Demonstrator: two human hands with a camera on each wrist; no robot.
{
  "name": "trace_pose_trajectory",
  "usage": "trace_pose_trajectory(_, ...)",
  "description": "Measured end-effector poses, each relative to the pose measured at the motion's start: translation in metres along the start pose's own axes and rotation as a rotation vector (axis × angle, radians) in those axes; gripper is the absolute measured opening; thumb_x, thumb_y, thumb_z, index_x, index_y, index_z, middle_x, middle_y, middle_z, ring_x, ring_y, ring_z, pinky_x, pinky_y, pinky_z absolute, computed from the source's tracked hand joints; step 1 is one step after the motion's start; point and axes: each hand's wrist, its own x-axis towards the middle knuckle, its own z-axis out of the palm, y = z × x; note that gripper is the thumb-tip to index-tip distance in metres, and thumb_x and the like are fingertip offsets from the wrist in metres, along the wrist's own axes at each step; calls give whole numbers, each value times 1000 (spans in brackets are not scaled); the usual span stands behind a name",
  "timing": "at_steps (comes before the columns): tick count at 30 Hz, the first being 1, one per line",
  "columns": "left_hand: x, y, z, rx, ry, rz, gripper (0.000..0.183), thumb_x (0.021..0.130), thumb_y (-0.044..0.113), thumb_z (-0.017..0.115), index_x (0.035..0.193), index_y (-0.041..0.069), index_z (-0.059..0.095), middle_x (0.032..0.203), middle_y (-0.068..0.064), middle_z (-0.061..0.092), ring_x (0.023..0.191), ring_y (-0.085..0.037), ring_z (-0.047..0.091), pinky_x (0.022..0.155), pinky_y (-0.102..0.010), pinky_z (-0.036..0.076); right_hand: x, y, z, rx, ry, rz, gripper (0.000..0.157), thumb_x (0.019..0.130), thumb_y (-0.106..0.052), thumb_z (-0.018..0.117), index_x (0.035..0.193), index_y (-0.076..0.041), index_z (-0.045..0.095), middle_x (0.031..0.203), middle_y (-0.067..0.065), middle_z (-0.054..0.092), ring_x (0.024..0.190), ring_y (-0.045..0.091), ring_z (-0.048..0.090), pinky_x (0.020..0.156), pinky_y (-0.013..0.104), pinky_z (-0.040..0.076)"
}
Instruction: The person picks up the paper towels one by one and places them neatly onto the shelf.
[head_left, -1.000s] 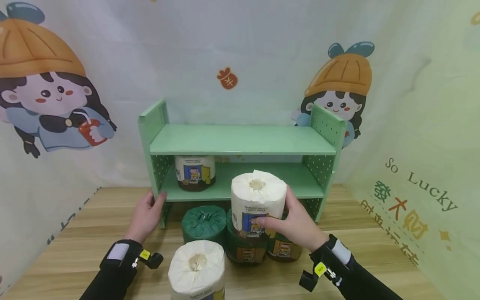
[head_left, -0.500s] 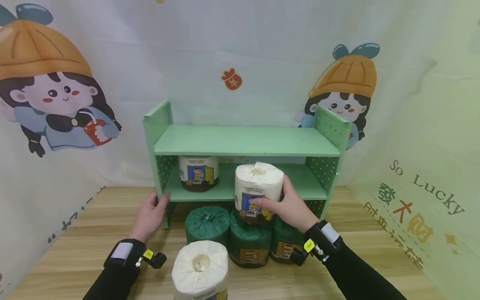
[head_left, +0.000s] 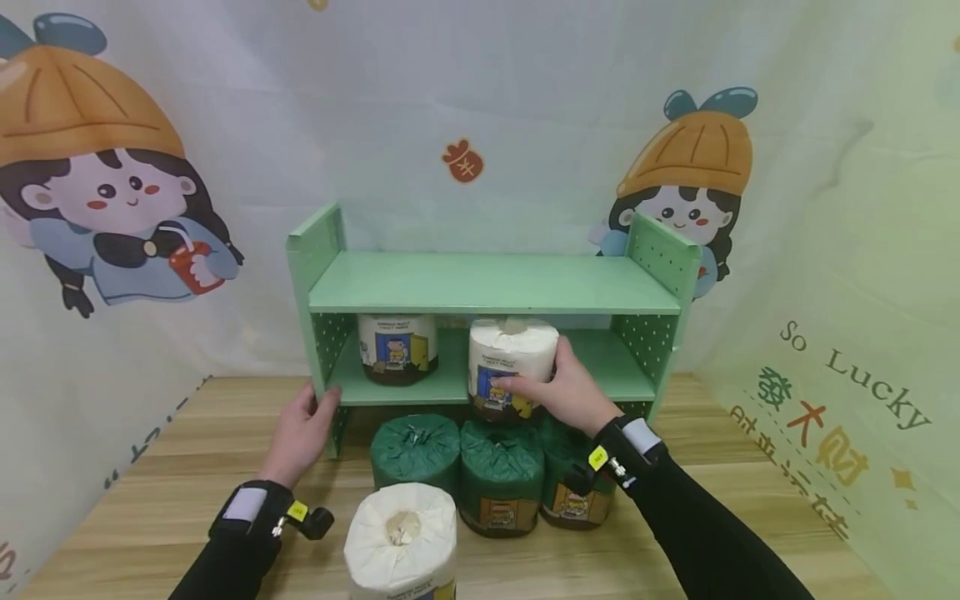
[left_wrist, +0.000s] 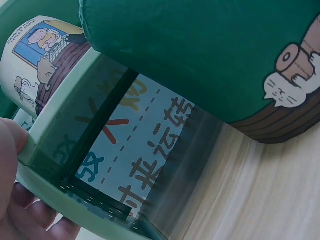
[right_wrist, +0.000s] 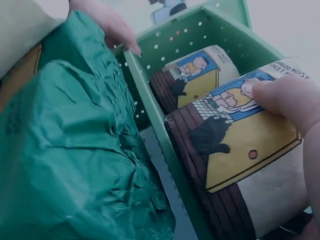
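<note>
My right hand (head_left: 573, 392) grips a white-wrapped toilet roll (head_left: 512, 354) by its right side, the thumb across its printed front. This roll is upright at the front edge of the green shelf unit's (head_left: 487, 283) lower board; in the right wrist view its brown base (right_wrist: 220, 210) overlaps the board's edge. My left hand (head_left: 300, 433) holds the unit's left side panel, with the thumb (left_wrist: 15, 137) on one face and the fingers (left_wrist: 42, 212) behind. A second white roll (head_left: 397, 354) stands on the lower board at the left.
Three green-wrapped toilet rolls (head_left: 501, 479) stand in a row on the wooden table (head_left: 195, 467), before the unit. Nearer still stands another white roll (head_left: 401, 537). A printed cloth (head_left: 390, 125) hangs behind and at both sides.
My right hand has carried the white toilet roll forward, from above the green rolls to the lower board's front edge. My left hand has stayed on the side panel.
</note>
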Motion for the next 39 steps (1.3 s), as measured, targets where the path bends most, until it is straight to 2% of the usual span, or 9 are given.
trace_pose_trajectory(3,0,0,0,-4,0,-1,52,108,42,39,145,6,46,133,-22,54,118,-35,50,90,-62,46,5,0,0,-52,-6,8,96,80,-45,83,144,-9,21,127,11,46,108,21,53,86,42,51)
trace_pose_trajectory(9,0,0,0,-3,0,-7,51,108,42,40,143,6,47,132,-23,55,116,-35,50,91,-61,46,15,0,-1,-129,-10,59,108,78,-51,82,143,0,13,123,14,41,102,22,55,82,38,51)
trace_pose_trajectory(14,0,-1,0,-6,-4,-13,50,108,42,40,142,6,48,132,-23,55,117,-35,50,92,-61,45,24,-2,-1,-99,-48,22,89,83,-41,81,140,-5,22,123,13,46,103,21,56,84,40,50)
trace_pose_trajectory(19,0,-2,0,-3,-5,-19,51,108,43,40,142,5,49,131,-23,55,116,-36,51,91,-61,45,33,-3,0,-172,-18,-25,74,86,-36,80,138,-12,34,122,10,46,111,24,44,91,44,47)
trace_pose_trajectory(21,0,-1,0,-2,-5,-19,50,108,42,40,141,5,49,130,-23,56,115,-35,51,91,-61,45,36,-3,0,-197,-8,-23,72,87,-37,79,138,-13,36,121,10,47,110,23,45,91,44,47)
trace_pose_trajectory(26,-1,1,-1,-2,-4,-11,49,108,40,40,142,5,48,130,-23,56,116,-34,50,92,-60,45,43,1,0,-146,-32,-19,68,91,-33,76,140,-14,34,124,7,55,106,17,57,91,42,50)
trace_pose_trajectory(31,-1,3,-1,-8,-8,-7,50,108,40,40,142,5,48,131,-23,55,116,-34,50,91,-60,45,47,5,1,-105,-14,-4,65,92,-30,75,139,-13,34,124,8,54,105,17,58,92,43,50)
trace_pose_trajectory(35,0,3,-1,-10,-3,-2,50,108,40,40,142,4,49,130,-23,56,116,-34,50,91,-59,46,49,6,4,-134,-6,10,61,93,-32,73,137,-12,36,123,8,56,106,19,58,93,44,49)
trace_pose_trajectory(39,0,2,-1,-9,-4,-2,49,109,39,40,143,5,47,132,-23,55,117,-34,50,91,-60,45,50,5,6,-213,3,57,67,95,-39,69,141,-10,31,125,10,55,110,23,56,95,46,47)
